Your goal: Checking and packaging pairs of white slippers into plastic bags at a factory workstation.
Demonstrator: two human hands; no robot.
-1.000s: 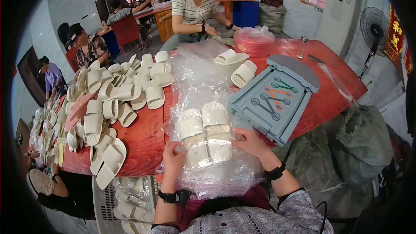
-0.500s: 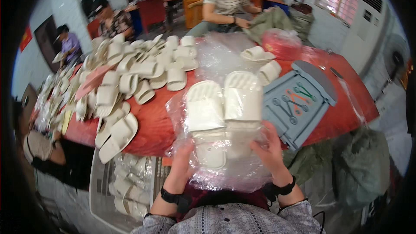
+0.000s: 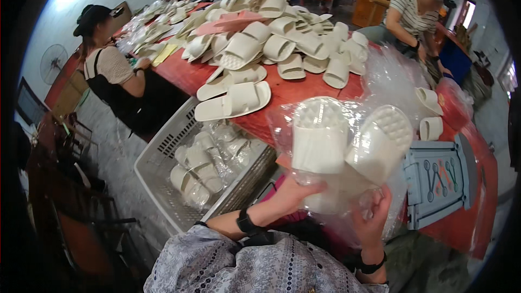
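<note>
A pair of cream slippers (image 3: 319, 146) lies side by side in a clear plastic bag (image 3: 280, 122) in front of me, over the table edge. The right slipper leans outward. My left hand (image 3: 298, 194) grips the bagged pair from below on the left, its thumb across the plastic. At the lower right of the bag, the fingers of my right hand (image 3: 373, 214) are curled and pinch the loose plastic. Left of my hands, a grey slatted basket (image 3: 157, 203) holds several bagged slippers (image 3: 203, 165). The heel ends of my pair are partly hidden by glare and plastic.
A heap of loose cream slippers (image 3: 244, 46) covers the red table (image 3: 293, 93), with a pink slipper (image 3: 239, 20) on it. Right stands a grey-blue folding stool (image 3: 420, 206). Flat clear bags (image 3: 388, 76) lie beyond. Co-workers sit at the left (image 3: 116, 59) and far right (image 3: 407, 13).
My view has turned to the left, bringing the basket into fuller sight. The bagged pair has shifted toward the basket side, and its right slipper now tilts. Both hands still hold the bag.
</note>
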